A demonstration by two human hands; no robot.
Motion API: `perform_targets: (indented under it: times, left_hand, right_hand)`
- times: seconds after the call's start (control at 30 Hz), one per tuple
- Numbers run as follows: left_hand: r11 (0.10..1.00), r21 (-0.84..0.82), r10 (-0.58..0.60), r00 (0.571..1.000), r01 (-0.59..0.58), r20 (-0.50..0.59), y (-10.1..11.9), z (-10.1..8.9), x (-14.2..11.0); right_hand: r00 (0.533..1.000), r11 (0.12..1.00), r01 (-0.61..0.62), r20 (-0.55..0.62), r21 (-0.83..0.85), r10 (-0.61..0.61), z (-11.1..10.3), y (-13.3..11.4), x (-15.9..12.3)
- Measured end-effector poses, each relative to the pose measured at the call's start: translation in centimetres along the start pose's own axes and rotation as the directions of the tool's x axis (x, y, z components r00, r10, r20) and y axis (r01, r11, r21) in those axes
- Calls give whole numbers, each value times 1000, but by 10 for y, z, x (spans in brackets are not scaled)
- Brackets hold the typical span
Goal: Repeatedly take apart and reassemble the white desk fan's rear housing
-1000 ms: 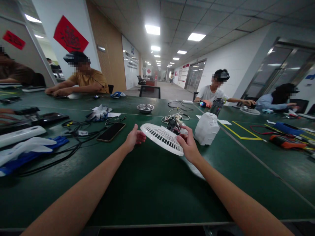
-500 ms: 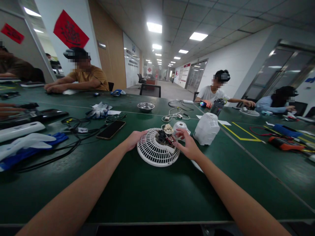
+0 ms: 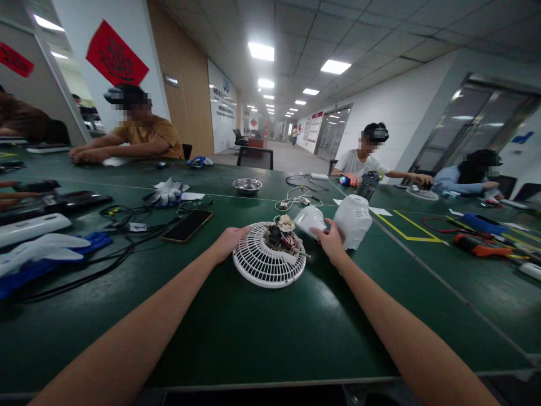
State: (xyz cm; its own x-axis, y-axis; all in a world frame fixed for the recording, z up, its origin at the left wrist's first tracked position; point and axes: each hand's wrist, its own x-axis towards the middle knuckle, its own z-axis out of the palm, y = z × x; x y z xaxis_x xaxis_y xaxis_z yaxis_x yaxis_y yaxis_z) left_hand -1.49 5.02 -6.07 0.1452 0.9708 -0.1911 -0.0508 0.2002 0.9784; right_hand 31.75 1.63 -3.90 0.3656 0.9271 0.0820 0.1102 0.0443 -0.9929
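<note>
A round white fan grille [image 3: 269, 273] lies on the green table in front of me. On top of it sits a bare fan motor [image 3: 281, 234] with red wires and a cream-coloured part. My left hand [image 3: 229, 242] grips the grille's left rim. Just right of the motor, my right hand [image 3: 332, 242] pinches a white rounded motor cover [image 3: 310, 219], tilted and apart from the grille. Close behind that hand stands a white plastic housing [image 3: 354, 221] with vent slots.
A phone [image 3: 187, 226], black cables [image 3: 127, 248] and gloves [image 3: 46, 248] lie to the left. Further back are a metal bowl [image 3: 247, 186] and a white cable [image 3: 296, 197]. An orange multimeter [image 3: 482, 246] lies at right. Several people sit around the table.
My right hand has taken the white cover from beside the motor and moved it to the right, tilting it. My left hand stays on the grille's rim. The view has shifted slightly.
</note>
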Motion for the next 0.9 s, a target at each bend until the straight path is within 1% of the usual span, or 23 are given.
perform_targets:
  times: [0.03, 0.07, 0.13, 0.23, 0.27, 0.3, 0.37, 0.43, 0.47, 0.5, 0.53, 0.6, 0.63, 0.67, 0.7, 0.73, 0.8, 0.83, 0.87, 0.9]
  left_hand:
    - [1000, 9, 3, 1000, -2, -15, 1, 1, -1]
    - [1000, 20, 6, 1000, -6, -24, 2, 2, -2]
    - [999, 42, 12, 1000, -10, -27, 4, 3, -6]
    - [997, 73, 10, 1000, -8, -25, 6, 4, -9]
    - [997, 82, 13, 1000, -11, -23, 6, 4, -9]
    - [995, 100, 17, 1000, -15, -20, 6, 4, -9]
    - [980, 194, 46, 999, -41, -21, 4, 3, -7]
    - [923, 368, 143, 988, -110, -63, 3, 1, -5]
    - [871, 467, 220, 971, -153, -93, 3, 1, -5]
    - [808, 556, 312, 943, -197, -119, 3, 1, -5]
    - [743, 624, 407, 903, -243, -133, 4, 2, -6]
    - [629, 695, 569, 816, -349, -106, 8, 5, -11]
    - [582, 702, 628, 775, -409, -69, 11, 7, -14]
    - [541, 695, 672, 741, -474, -19, 13, 10, -18]
    - [508, 679, 699, 714, -530, 34, 15, 14, -23]
    - [483, 662, 704, 704, -573, 95, 17, 17, -27]
    - [454, 641, 672, 710, -619, 209, 19, 22, -33]
    - [441, 638, 652, 714, -631, 256, 19, 24, -35]
    - [428, 638, 633, 716, -640, 294, 19, 25, -36]
    - [413, 640, 619, 715, -648, 324, 19, 25, -37]
  right_hand:
    - [997, 990, -82, 7, 112, 82, 1, -3, -2]
    - [989, 971, -146, 36, 189, 142, 2, -6, -5]
    - [966, 925, -252, 139, 286, 220, 3, -12, -11]
    - [902, 798, -419, 297, 433, 313, 6, -18, -20]
    - [890, 771, -444, 321, 456, 323, 8, -19, -23]
    - [889, 768, -446, 327, 460, 321, 10, -20, -26]
    - [901, 789, -417, 321, 451, 292, 14, -20, -30]
    - [927, 827, -343, 302, 444, 222, 20, -20, -35]
    - [942, 850, -288, 289, 441, 169, 23, -20, -38]
    - [957, 872, -220, 269, 437, 106, 26, -20, -41]
    - [969, 895, -138, 245, 424, 34, 28, -21, -45]
    - [969, 938, 39, 216, 345, -119, 32, -22, -53]
    - [955, 952, 131, 222, 277, -196, 33, -23, -57]
    - [931, 955, 229, 244, 190, -272, 33, -25, -61]
    - [895, 940, 329, 286, 92, -342, 33, -26, -64]
    - [851, 904, 428, 338, -6, -401, 32, -28, -67]
    - [763, 788, 592, 429, -166, -483, 30, -30, -71]
    - [732, 734, 643, 460, -221, -503, 29, -32, -72]
    - [712, 694, 673, 479, -257, -513, 28, -32, -73]
    - [702, 670, 688, 488, -279, -518, 28, -33, -73]
